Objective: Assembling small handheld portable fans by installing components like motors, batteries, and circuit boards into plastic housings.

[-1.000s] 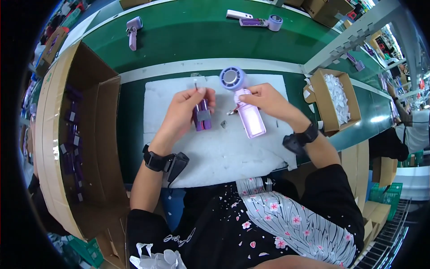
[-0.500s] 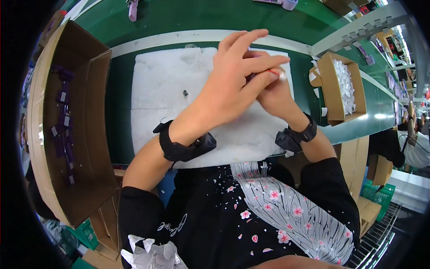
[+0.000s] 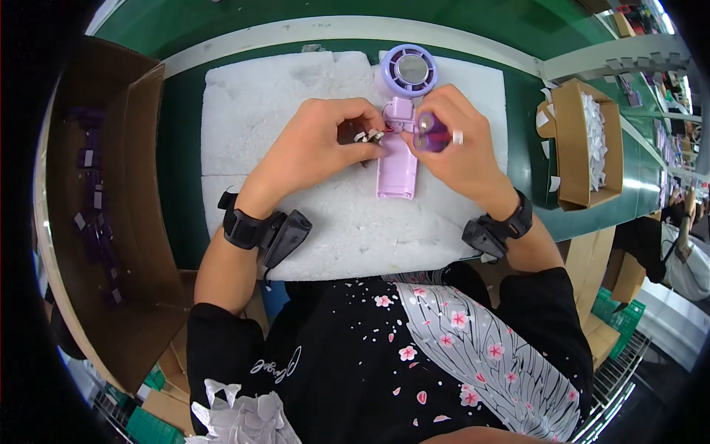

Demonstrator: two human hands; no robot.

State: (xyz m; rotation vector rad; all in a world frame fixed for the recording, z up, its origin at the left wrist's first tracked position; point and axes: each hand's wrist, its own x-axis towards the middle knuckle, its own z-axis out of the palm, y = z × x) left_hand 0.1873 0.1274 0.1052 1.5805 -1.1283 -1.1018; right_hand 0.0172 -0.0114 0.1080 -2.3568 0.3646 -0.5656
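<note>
On the white foam pad (image 3: 259,237) lies a handheld fan with a round lilac head (image 3: 389,83) and an opened pink handle shell (image 3: 397,174). My left hand (image 3: 314,140) is at the shell's left side, its fingers closed on a small circuit board (image 3: 367,137). A thin red wire (image 3: 390,130) shows between the board and the shell. Over the shell's right edge, my right hand (image 3: 470,144) grips a glossy purple battery (image 3: 431,132) of rounded, cylindrical form. A white tab sticks out beside it. My fingers partly hide both parts.
A deep cardboard box (image 3: 144,222) with purple parts stands at the left. To the right, a smaller cardboard box (image 3: 569,148) holds white pieces. A pale rail (image 3: 318,28) crosses the green bench (image 3: 296,11) behind the pad. Another person (image 3: 688,259) is at the far right.
My hands were raised and overlapping above the pad. They have lowered and separated to either side of the fan, which now shows between them.
</note>
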